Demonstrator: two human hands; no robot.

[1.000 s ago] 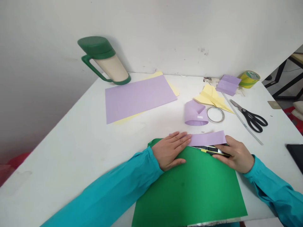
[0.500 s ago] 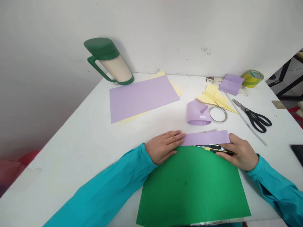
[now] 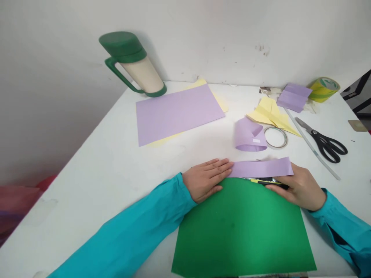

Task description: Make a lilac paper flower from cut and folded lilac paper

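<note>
My left hand [image 3: 207, 179] lies flat, fingers together and stretched out, pressing the left end of a folded purple paper strip [image 3: 262, 168] and the top left corner of a green sheet [image 3: 242, 227]. My right hand [image 3: 301, 188] grips a yellow-and-black utility knife [image 3: 265, 181] that lies along the strip's lower edge, on the green sheet's top edge. The same hand's fingers touch the strip's right end.
On the white table [image 3: 110, 170]: a purple sheet [image 3: 176, 112] over a yellow one, a green-lidded jug [image 3: 135, 65], a purple paper loop [image 3: 249, 135], a clear tape roll [image 3: 276, 137], a yellow paper plane [image 3: 271, 114], folded purple paper [image 3: 294, 96], scissors [image 3: 326, 143], yellow-green tape [image 3: 324, 88].
Both hands stay on the strip and the knife. The view has shifted a little, so everything sits slightly further right and higher in the picture.
</note>
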